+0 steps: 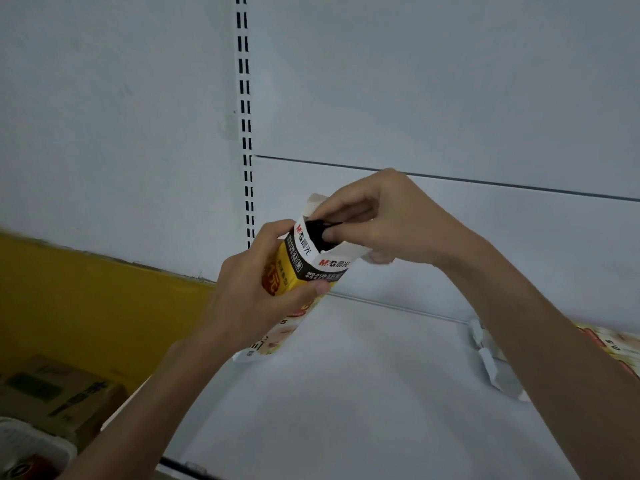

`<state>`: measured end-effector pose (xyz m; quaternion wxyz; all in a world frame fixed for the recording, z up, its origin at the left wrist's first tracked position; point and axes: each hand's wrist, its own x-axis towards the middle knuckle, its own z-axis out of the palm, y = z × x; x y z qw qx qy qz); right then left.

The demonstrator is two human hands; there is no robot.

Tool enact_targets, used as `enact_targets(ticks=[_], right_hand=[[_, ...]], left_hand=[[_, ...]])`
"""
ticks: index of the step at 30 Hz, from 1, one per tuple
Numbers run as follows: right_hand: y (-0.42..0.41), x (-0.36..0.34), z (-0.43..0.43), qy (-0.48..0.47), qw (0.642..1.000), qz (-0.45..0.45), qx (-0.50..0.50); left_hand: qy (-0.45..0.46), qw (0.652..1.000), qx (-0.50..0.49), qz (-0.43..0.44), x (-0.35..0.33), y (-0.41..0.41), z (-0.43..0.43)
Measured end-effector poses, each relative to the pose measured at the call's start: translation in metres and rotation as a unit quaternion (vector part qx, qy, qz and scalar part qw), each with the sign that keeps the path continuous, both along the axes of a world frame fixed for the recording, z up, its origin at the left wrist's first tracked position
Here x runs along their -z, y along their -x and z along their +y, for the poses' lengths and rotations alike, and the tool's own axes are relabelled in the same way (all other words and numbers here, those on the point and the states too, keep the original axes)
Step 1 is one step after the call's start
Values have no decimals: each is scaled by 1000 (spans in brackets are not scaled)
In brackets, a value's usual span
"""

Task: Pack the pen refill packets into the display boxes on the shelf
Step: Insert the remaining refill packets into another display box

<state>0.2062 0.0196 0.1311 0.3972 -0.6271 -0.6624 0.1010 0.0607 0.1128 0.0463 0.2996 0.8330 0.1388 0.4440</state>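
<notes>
Cardboard is looking flimsy to me: left hand (pixel 263 292) gripping the display box (pixel 289 271) mid-body, right hand (pixel 381 220) pinching refill packets (pixel 317 232).

1. A white back panel (pixel 433 81) fills the upper view, with a thin dark seam (pixel 485 182) crossing it toward 3 o'clock.
2. A slotted upright rail (pixel 244 98) with paired black slots runs down from 12 o'clock.
3. A yellow panel (pixel 86 299) lies at 9 o'clock.
4. A brown cardboard carton (pixel 59 393) sits at 8 o'clock, its printing blurred.
5. A white-rimmed container (pixel 34 445) sits just beside the carton at 7 o'clock.
</notes>
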Motion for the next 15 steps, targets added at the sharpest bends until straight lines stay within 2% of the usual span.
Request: enact_targets(ticks=[2, 6, 10, 12, 15], right_hand=[[1, -1, -6, -13, 999, 41, -6], [11, 12, 2, 11, 999, -37, 16], [15, 18, 2, 37, 998, 53, -14], [14, 23, -3, -26, 993, 113, -14], [7, 45, -10, -234, 963, 99, 90]], left_hand=[[1, 1000, -9, -3, 1, 0, 2], [12, 999, -30, -5, 1, -1, 2], [8, 999, -48, -20, 2, -3, 0], [1, 999, -42, -26, 0, -6, -4], [21, 998, -33, -43, -1, -17, -9]])
